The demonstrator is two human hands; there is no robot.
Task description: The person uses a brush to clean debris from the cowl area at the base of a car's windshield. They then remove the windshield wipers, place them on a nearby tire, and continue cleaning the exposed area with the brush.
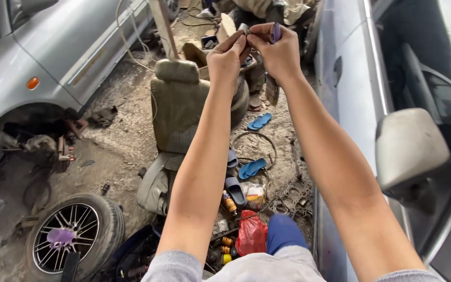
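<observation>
Both my arms stretch forward and up. My left hand [225, 58] and my right hand [279, 51] meet at the fingertips around a small grey metal part [244, 28]. The right hand also grips a small purple piece [275, 32], and a dark strip [272, 90] hangs down below its wrist. What the parts are exactly is too small to tell. Below my hands, a removed olive-green car seat [176, 109] stands on the dirt floor.
A silver car [53, 47] with its front wheel removed stands at left. Another silver car with a side mirror [409, 149] is close at right. A loose alloy wheel [71, 236], blue sandals [259, 121], a red bag [250, 233] and bottles lie on the floor.
</observation>
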